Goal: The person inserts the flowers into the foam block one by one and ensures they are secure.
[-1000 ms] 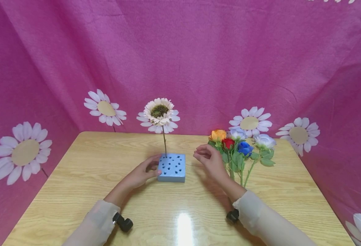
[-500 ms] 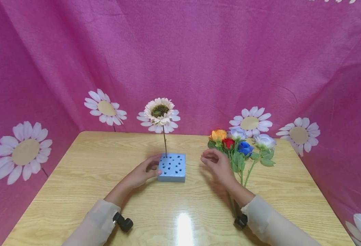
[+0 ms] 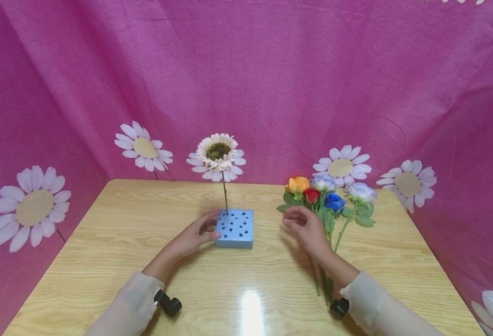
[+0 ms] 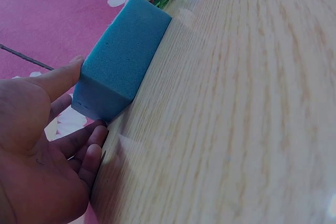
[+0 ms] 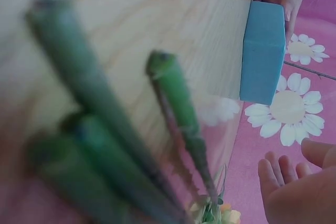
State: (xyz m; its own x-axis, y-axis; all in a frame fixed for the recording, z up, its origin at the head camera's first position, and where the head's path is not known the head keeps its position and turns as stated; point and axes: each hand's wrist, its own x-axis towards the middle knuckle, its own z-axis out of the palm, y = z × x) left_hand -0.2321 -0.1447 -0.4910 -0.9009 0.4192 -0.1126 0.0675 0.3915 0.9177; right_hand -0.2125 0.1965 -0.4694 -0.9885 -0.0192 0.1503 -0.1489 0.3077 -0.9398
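Note:
A light-blue foam block (image 3: 235, 228) with several holes in its top lies on the table. One cream artificial daisy (image 3: 217, 151) stands upright in a hole near its back left. My left hand (image 3: 193, 237) rests at the block's left side. In the left wrist view the thumb (image 4: 65, 77) touches the block's upper edge, and the other fingers lie loosely by its lower corner. To the right, my right hand (image 3: 311, 232) hovers over artificial flower stems (image 5: 181, 98), holding nothing, its fingers loosely bent. It partly hides that bunch in the head view.
The bunch at right has an orange flower (image 3: 298, 184), a red rose (image 3: 311, 195), a blue flower (image 3: 335, 202) and pale lilac ones (image 3: 362, 192). Their stems point toward the table's front. A pink curtain (image 3: 246, 84) with printed daisies encloses the wooden table (image 3: 213, 289).
My right hand has drawn away from the block, moving right and slightly nearer to me, over the stems. My left hand, the block and the standing daisy have stayed put.

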